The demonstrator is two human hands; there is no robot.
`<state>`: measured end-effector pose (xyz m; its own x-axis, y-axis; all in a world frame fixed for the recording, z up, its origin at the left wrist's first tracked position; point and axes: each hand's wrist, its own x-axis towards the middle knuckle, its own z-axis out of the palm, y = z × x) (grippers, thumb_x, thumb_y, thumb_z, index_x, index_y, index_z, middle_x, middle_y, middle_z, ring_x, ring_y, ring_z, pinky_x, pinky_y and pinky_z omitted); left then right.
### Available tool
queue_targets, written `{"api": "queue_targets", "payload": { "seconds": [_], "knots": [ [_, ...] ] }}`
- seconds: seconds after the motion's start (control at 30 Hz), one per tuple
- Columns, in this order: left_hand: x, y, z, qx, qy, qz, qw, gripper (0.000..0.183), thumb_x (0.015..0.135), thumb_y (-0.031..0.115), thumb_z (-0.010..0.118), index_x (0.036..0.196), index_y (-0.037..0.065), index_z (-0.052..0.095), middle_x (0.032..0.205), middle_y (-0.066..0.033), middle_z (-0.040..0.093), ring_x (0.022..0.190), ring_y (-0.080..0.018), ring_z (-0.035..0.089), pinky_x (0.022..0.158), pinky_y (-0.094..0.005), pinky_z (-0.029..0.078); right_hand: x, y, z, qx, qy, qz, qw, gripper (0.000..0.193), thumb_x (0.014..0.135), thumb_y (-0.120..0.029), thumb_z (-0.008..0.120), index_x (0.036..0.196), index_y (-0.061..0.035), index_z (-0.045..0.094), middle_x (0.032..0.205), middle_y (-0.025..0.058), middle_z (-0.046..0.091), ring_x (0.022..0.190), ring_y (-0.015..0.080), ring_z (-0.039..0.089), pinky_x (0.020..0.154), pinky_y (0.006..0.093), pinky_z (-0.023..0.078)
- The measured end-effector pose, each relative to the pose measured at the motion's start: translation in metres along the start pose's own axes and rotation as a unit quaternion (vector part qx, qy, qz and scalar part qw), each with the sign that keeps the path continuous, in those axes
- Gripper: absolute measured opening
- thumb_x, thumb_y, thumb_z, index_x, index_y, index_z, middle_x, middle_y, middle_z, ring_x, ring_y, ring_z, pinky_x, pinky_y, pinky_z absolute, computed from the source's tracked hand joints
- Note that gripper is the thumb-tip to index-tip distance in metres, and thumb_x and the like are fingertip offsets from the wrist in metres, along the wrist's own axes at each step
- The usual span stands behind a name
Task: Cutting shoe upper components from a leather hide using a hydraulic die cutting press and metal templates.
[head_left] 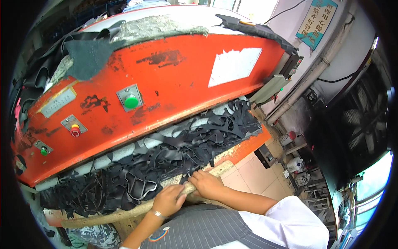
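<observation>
My left hand is closed at the front rail of the machine's bed, its fingers curled and whatever they hold hidden. Just to the right, my right hand is also closed, its fingertips by the rail. A small black scrap shows between the two hands, beside the right fingertips; I cannot tell whether it is gripped. Left of my hands, a shaped metal cutting die lies on a thick heap of black cut-out material scraps.
The large orange press beam rises beyond the bed, with a big green button and a red knob on its face. Black sheets drape over its top left. A tiled floor and a large dark fan are at right.
</observation>
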<state>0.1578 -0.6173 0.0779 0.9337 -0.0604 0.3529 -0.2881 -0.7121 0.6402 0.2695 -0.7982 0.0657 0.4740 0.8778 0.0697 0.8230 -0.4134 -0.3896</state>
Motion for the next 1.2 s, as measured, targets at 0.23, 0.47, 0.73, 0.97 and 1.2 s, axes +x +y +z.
{"api": "queue_targets", "payload": {
  "seconds": [0.23,0.47,0.73,0.97,1.2],
  "knots": [
    [0.026,0.001,0.022,0.107,-0.051,-0.117,0.986,0.029,0.078,0.033,0.071,0.087,0.006,0.073,0.081,-0.0117,0.068,0.078,-0.0306,0.065,0.071,-0.0395,0.053,0.005,0.005,-0.006,-0.030,0.037,0.043,0.998,0.042,0.060,-0.026,0.083,0.091,-0.0049,0.063,0.093,0.0102,0.059,0.095,0.0281,0.057,0.082,0.0380,0.048],
    [0.100,-0.004,-0.023,0.104,-0.357,-0.173,0.912,0.037,0.081,0.047,0.064,0.088,0.012,0.076,0.081,-0.0127,0.071,0.074,-0.0317,0.068,0.067,-0.0401,0.054,0.067,0.081,-0.084,0.165,-0.012,0.189,0.968,0.056,0.078,-0.054,0.070,0.106,-0.0061,0.067,0.091,0.0174,0.070,0.087,0.0374,0.067,0.078,0.0436,0.053],
    [0.266,-0.078,0.056,0.110,-0.014,-0.061,0.992,0.030,0.083,0.024,0.067,0.104,0.003,0.065,0.104,-0.0122,0.062,0.101,-0.0331,0.058,0.086,-0.0416,0.048,0.195,0.218,-0.095,0.054,0.088,0.434,0.895,0.070,0.087,-0.049,0.056,0.131,0.0030,0.040,0.106,0.0292,0.065,0.101,0.0434,0.063,0.090,0.0499,0.046],
    [0.292,-0.106,0.071,0.113,-0.121,-0.098,0.981,0.016,0.083,0.018,0.062,0.095,0.010,0.068,0.095,-0.0125,0.064,0.092,-0.0318,0.062,0.078,-0.0433,0.051,0.186,0.268,-0.101,0.441,0.156,0.436,0.769,0.049,0.081,-0.028,0.063,0.120,0.0005,0.051,0.083,0.0129,0.065,0.054,0.0211,0.062,0.042,0.0353,0.047],
    [0.287,-0.095,0.072,0.040,-0.232,-0.090,0.968,0.016,0.084,0.020,0.063,0.094,0.009,0.069,0.096,-0.0123,0.065,0.093,-0.0327,0.062,0.081,-0.0428,0.050,0.173,0.266,-0.152,0.477,0.269,0.404,0.733,0.041,0.085,-0.024,0.060,0.117,0.0003,0.053,0.071,0.0061,0.060,0.045,0.0110,0.050,0.033,0.0265,0.037]
  ]
}}
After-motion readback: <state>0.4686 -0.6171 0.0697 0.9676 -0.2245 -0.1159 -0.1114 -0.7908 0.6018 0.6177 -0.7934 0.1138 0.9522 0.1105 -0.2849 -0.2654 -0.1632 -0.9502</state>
